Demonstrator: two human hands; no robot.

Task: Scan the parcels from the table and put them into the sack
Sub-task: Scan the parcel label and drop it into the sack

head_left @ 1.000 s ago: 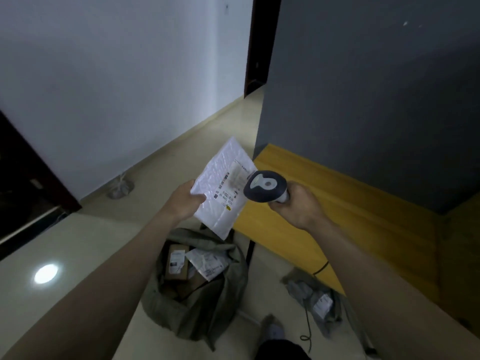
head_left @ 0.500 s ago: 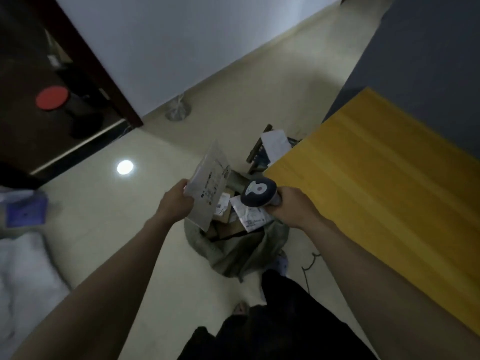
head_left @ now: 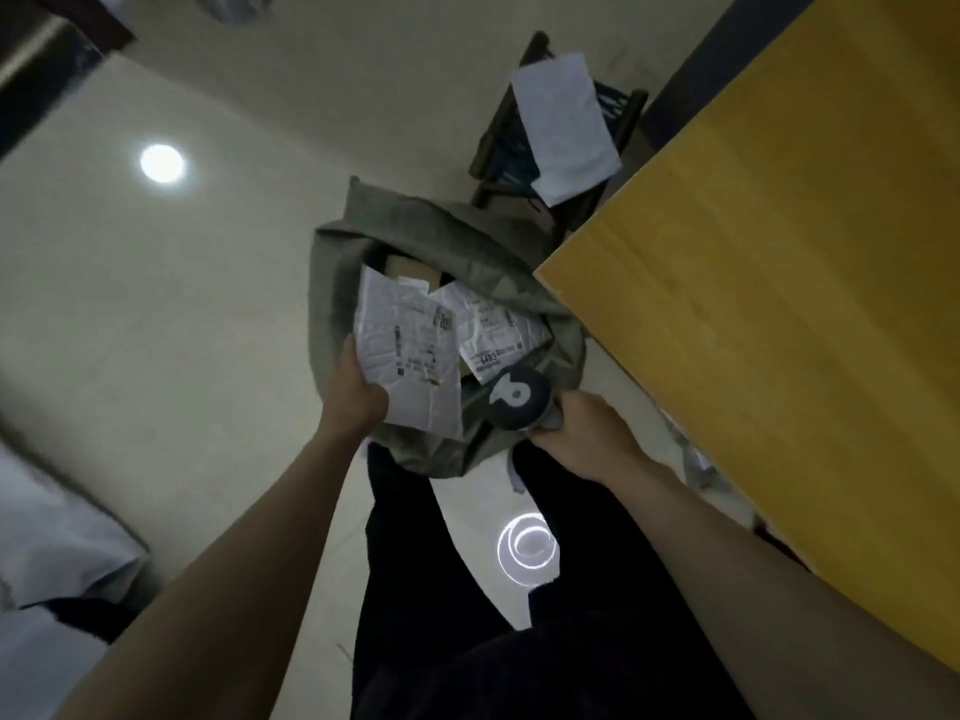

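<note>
White and crumpled, a flat parcel (head_left: 410, 350) is pinched at its near left edge by the left hand (head_left: 356, 394) over the open mouth of the grey-green sack (head_left: 337, 283). To its right, a dark scanner (head_left: 517, 397) is gripped by the right hand (head_left: 587, 433), beside the yellow table (head_left: 779, 252).

Bare forearms (head_left: 249, 553), dark trousers (head_left: 447, 605)

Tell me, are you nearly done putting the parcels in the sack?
Partly. The grey-green cloth sack already holds a labelled white parcel and a brown cardboard box. The left hand grips a white plastic mailer over its opening, not yet dropped; the right hand holds the dark handheld scanner. The yellow wooden table shows no parcels.
</note>
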